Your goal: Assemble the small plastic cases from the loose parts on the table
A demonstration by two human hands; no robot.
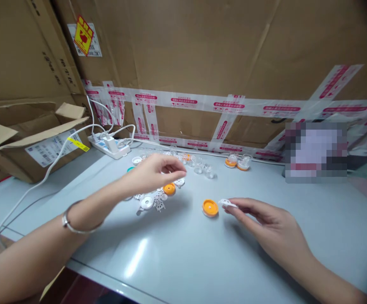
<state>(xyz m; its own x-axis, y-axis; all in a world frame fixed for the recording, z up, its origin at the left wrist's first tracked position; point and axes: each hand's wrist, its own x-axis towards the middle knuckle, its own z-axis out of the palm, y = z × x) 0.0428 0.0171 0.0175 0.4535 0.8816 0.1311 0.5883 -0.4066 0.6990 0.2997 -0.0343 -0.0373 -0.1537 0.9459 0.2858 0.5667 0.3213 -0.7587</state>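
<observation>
One white perforated piece [226, 203] is pinched in your right hand [273, 223], right of frame centre, beside an orange disc [210, 207]; your left hand [161, 169] hangs over scattered parts [147, 202] left of centre, its grip unclear.

Bench [183, 261]: pale grey-blue top, kinda shiny, with a streak of glare in front and left of the lone orange disc [210, 207].
Lone orange disc: lying flat, white edge peeking out underneath. Everything below is placed off this one.
Parts pile [159, 205]: left of it, messy spread of white bits, a white disc [147, 202] and a second orange disc [169, 188], partly covered from view.
Clear cups [209, 172]: behind it, loosely bunched.
Orange-based pair [243, 163]: behind and right, touching or nearly, clear tops.
Power strip [120, 151]: well behind, left, plugged up.
Cardboard box [15, 162]: even further left, flaps open.
Pixelated thing [316, 152]: behind and well right, can't tell what.
</observation>
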